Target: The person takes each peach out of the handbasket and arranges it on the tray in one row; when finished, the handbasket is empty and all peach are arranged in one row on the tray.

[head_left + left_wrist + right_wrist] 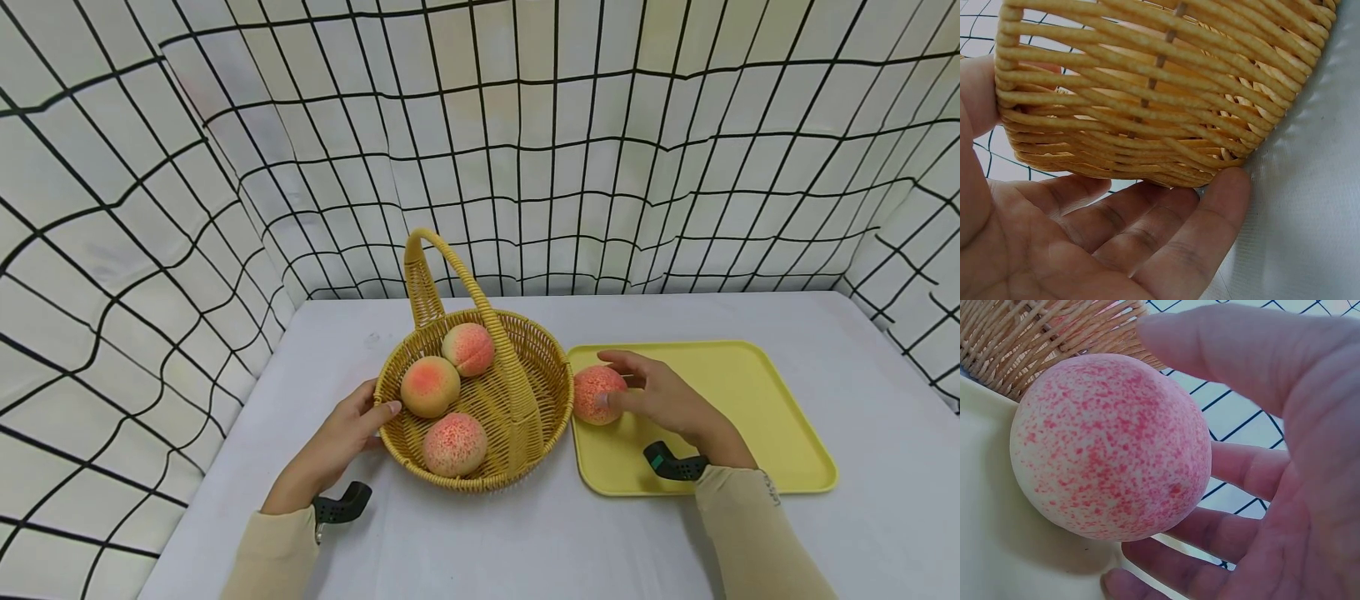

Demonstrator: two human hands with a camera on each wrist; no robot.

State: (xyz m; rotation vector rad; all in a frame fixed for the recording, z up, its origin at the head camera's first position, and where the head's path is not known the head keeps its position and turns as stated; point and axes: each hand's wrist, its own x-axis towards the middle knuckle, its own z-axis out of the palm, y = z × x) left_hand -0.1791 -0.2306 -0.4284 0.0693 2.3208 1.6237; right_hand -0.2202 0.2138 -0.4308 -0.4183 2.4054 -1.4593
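Observation:
My left hand (pixel 341 442) holds the yellow woven basket (pixel 561 358) by its left side. In the left wrist view the fingers (pixel 1172 244) are under the basket's wall, and in the head view the thumb lies over the rim. Three peaches lie in the basket: an orange-red one (pixel 431 387), a pink one (pixel 468 349) and a speckled one (pixel 455 445). My right hand (pixel 667 404) has thumb and fingers around another speckled peach (pixel 1110 450), at the left edge of the yellow tray (pixel 735 417). Part of the fingers is hidden behind this peach.
The basket's tall handle (pixel 468 287) arches over its right half. Tray and basket stand side by side on a white-covered table (pixel 480 550). A white cloth with a black grid (pixel 525 167) rises behind the table and at its sides.

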